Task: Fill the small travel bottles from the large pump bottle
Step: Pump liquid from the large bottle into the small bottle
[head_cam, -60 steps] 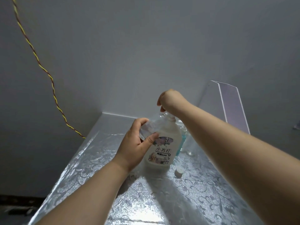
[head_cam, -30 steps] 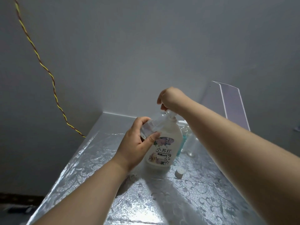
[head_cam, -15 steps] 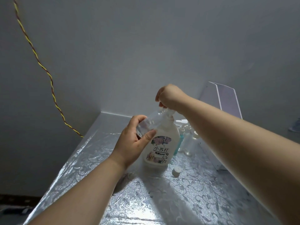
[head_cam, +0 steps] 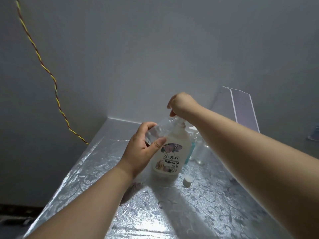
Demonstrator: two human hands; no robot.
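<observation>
– Under the right hand (head_cam: 181, 104), in the head view, what stands there?
– The large pump bottle (head_cam: 170, 152), upright on the table (head_cam: 103, 169). That hand's fingers are curled down over the pump top, which is hidden beneath them.
– And the left hand (head_cam: 139, 152)?
– It wraps thumb and fingers round a small travel bottle (head_cam: 160, 131), clear and tipped so its open mouth meets the nozzle just below the right hand.
– How will that little one handle?
– Light and thin-walled, I'd judge. Squeeze hard and it may buckle, and any soap on the outside would make it slippery. It is best held round the lower body, as here, leaving the neck free at the spout.
– The big one?
– Heavier, broad-based, stiff plastic. Pressing straight down on the pump should hold it steady, while a sideways shove could skid it on the glossy cover.
– Anything else near?
– A white cap (head_cam: 187, 181) lies on the table below the right forearm, just beside the pump bottle's base. Beyond that forearm stand more clear bottles (head_cam: 201, 150) and a blue bottle (head_cam: 192, 151), partly hidden. How full the held bottle is, I cannot tell
</observation>
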